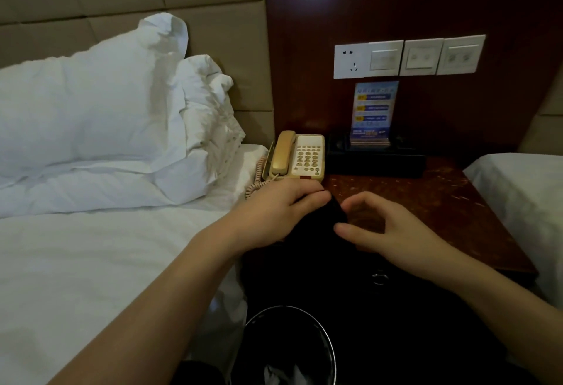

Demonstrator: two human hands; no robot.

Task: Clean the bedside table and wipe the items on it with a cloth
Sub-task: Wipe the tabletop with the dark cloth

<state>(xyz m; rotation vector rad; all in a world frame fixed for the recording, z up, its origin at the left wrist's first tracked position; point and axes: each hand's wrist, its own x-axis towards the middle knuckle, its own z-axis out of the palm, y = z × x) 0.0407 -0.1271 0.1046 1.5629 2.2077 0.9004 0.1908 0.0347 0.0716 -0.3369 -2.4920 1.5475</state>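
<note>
Between two white beds, the table [441,199] fills the frame's centre-right. A dark cloth [316,226] is pinched at its top by the left hand [274,217], its length hanging toward the lower edge. The right hand [393,229] is held beside it, fingers loosely curled. At upper centre, the phone [297,156] lies lengthwise toward the wall.

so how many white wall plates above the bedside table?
3: white socket-and-switch plate leftmost, middle switch plate, right switch plate, side by side on the dark wood panel. None seem hidden.

glossy scuffed wooden table [426,202], plastic phone [301,156]
</note>
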